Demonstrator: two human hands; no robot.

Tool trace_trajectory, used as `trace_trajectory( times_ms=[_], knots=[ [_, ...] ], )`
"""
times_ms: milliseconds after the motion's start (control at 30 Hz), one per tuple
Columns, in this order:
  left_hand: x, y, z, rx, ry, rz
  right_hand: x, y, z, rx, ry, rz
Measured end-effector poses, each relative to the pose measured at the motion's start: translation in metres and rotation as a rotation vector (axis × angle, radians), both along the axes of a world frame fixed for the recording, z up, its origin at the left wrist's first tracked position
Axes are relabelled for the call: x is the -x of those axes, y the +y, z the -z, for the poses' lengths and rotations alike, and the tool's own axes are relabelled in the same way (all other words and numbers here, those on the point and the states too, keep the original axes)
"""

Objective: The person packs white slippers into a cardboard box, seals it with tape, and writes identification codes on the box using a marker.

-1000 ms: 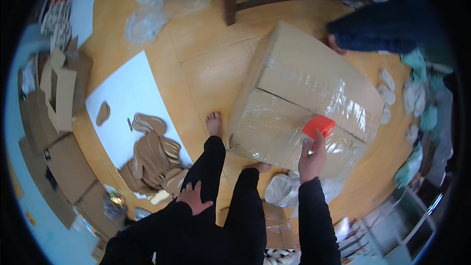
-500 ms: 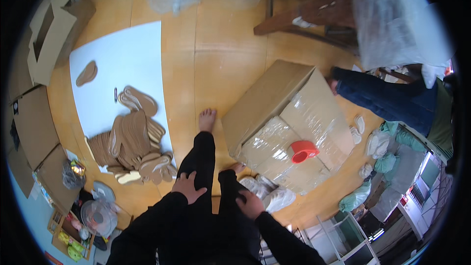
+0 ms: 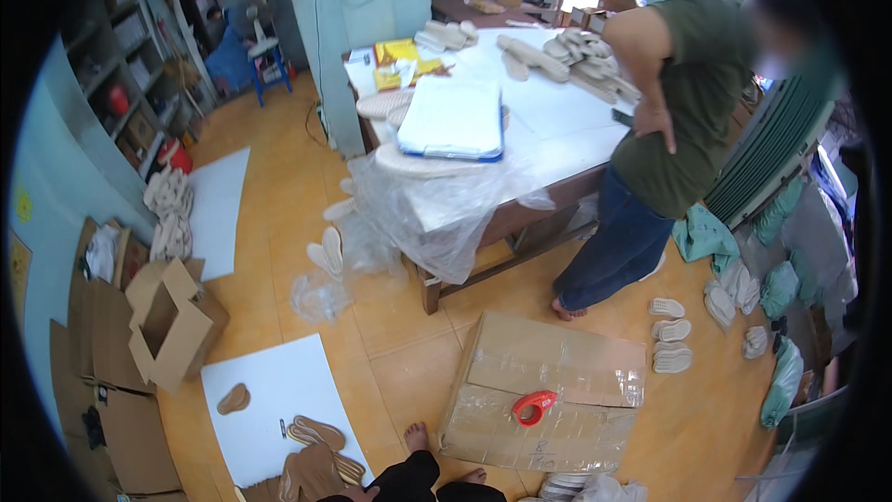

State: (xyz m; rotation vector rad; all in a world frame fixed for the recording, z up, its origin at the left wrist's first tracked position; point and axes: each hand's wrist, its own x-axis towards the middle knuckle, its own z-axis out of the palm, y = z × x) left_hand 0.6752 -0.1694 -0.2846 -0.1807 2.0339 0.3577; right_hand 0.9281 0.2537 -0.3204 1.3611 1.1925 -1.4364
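Observation:
Only a sliver of my left hand [image 3: 360, 493] shows at the lower edge, by my black trouser leg; its fingers cannot be made out. My right hand is out of view. Nearest my left hand are brown insoles [image 3: 311, 472] piled on a white sheet [image 3: 269, 372], with a lone brown pair [image 3: 234, 398] farther off and a small dark pen-like thing [image 3: 282, 428]. To the right of my bare foot lies a taped cardboard box [image 3: 557, 363], a red tape dispenser [image 3: 533, 408] resting on top.
Beyond the box, a person [image 3: 688, 102] leans by a table [image 3: 548, 130] carrying pale soles and a clipboard [image 3: 452, 121]. Plastic film [image 3: 427, 214] hangs off its edge. An open carton [image 3: 177, 325] stands at left. Several soles [image 3: 671, 330] and green sacks [image 3: 780, 288] are at right.
My view has tilted up, bringing the table and the standing person's upper body into sight. My hands, earlier resting on my thighs, have slid to or past the lower edge.

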Motion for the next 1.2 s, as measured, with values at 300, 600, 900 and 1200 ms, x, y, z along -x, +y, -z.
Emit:
trace_trajectory(
  times_ms=[300, 600, 900, 1200],
  knots=[
    [0.013, -0.005, -0.085, -0.054, 0.258, -0.191, -0.03, -0.013, -0.026, -0.2, 0.281, -0.2],
    [0.121, 0.026, -0.098, -0.05, 0.2, 0.009, -0.003, -0.035, 0.023, -0.552, 0.446, -0.465],
    [0.297, 0.019, -0.096, 0.016, 0.298, 0.426, 0.084, -0.11, 0.021, -0.393, 0.076, -0.416],
    [0.422, 0.001, -0.157, -0.049, -0.038, 0.946, 0.227, -0.233, -0.145, -0.372, 0.116, -0.359]
  ],
)
